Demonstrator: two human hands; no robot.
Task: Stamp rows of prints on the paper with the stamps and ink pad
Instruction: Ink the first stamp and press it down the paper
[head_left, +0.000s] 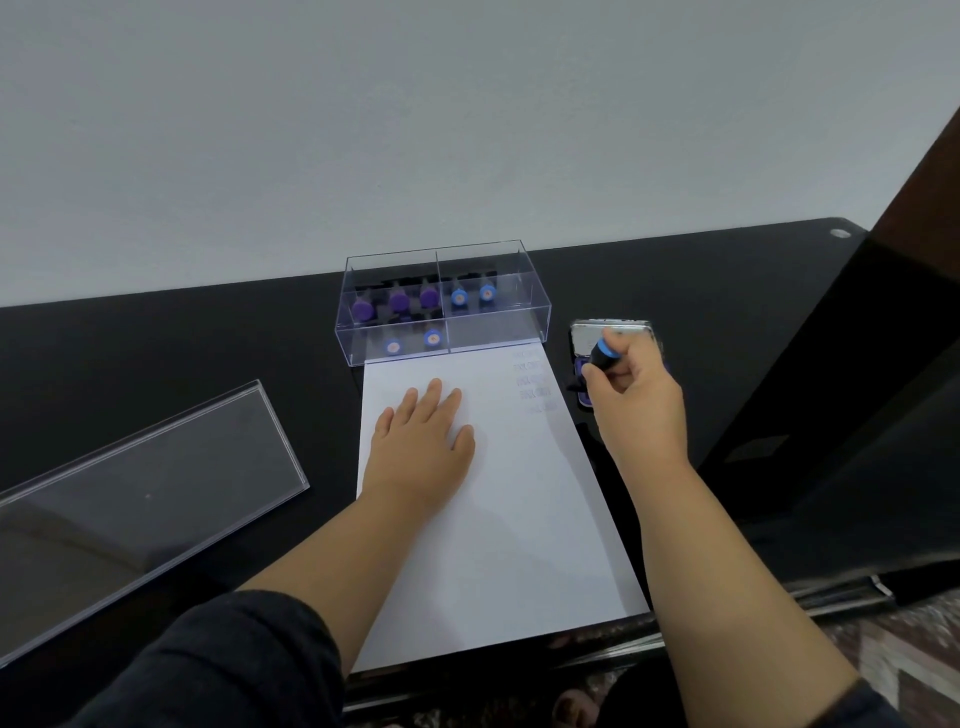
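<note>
Your left hand (423, 447) lies flat, fingers straight, on the paper (498, 519). Your right hand (631, 387) grips a blue-capped stamp (602, 356) over the ink pad (610, 338); the faint prints (532, 382) are unreadable.

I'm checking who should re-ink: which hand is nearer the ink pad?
Right. The right hand holds a stamp over the ink pad; the left hand lies flat on the paper, well away.

Between my left hand (422, 447) and right hand (631, 387) the paper (514, 519) lies free, but the clear box (441, 301) blocks its far edge.
</note>
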